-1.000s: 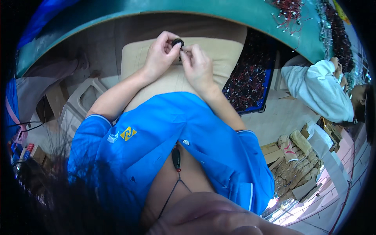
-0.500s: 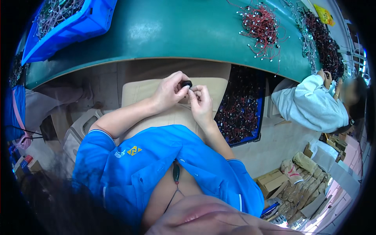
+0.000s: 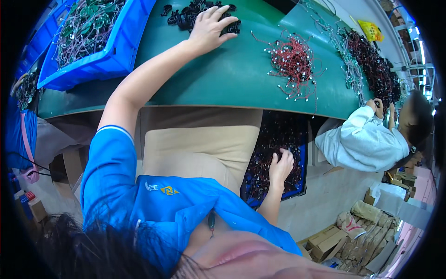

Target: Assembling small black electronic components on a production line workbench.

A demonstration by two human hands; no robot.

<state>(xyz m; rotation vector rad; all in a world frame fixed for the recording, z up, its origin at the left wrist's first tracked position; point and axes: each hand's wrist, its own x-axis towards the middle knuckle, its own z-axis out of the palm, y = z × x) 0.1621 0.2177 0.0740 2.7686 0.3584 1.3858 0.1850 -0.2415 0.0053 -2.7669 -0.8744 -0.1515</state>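
Note:
My left hand (image 3: pixel 210 30) reaches over the green table with its fingers spread, at a pile of small black ring-shaped parts (image 3: pixel 186 18). The hand covers part of that pile. Lower down, my right hand (image 3: pixel 280 168) is over a blue bin (image 3: pixel 301 189) beside my lap, thumb apart from the half-bent fingers and nothing visible in them. Dark parts with red wires (image 3: pixel 274 135) fill this bin. A heap of red wires with white ends (image 3: pixel 293 63) lies on the table to the right of my left hand.
A blue crate (image 3: pixel 116 58) of green and grey wired parts stands on the table (image 3: pixel 186 88) at the left. More wire bundles (image 3: pixel 371 60) lie far right, where a co-worker in a pale sweatshirt (image 3: pixel 357 139) handles them. Cardboard boxes (image 3: pixel 323 242) sit at lower right.
My hands, earlier together over my lap around a small black part, have separated. The left went forward to the black pile, the right down to the bin. The black part no longer shows between them.

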